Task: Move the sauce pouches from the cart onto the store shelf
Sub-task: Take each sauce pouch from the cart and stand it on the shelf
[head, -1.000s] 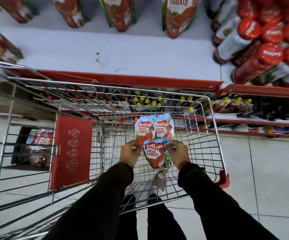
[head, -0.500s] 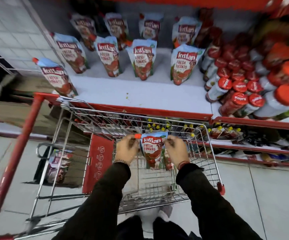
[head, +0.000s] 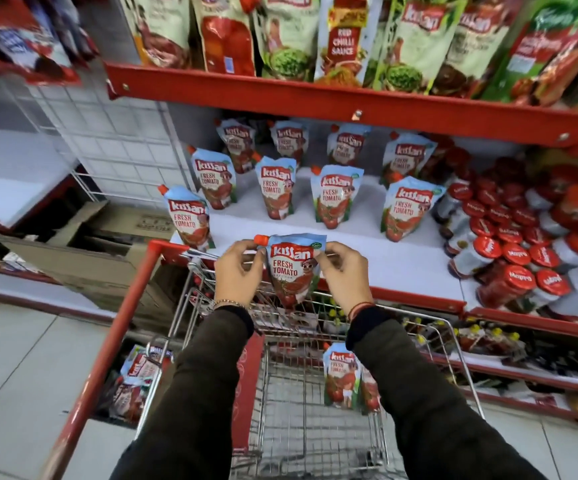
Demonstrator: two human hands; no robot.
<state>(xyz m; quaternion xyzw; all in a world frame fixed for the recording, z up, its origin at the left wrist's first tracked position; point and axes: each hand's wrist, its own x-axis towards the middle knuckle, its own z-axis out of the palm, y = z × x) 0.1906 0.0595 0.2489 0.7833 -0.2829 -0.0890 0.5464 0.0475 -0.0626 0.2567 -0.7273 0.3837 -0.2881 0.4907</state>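
Pouch (head: pixel 294 268) higher, between both hands

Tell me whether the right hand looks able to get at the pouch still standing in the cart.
Probably not right now: the right hand and left hand both grip the raised pouch. The pouch in the cart stands uncovered below the right forearm, so the way looks free once it lets go.
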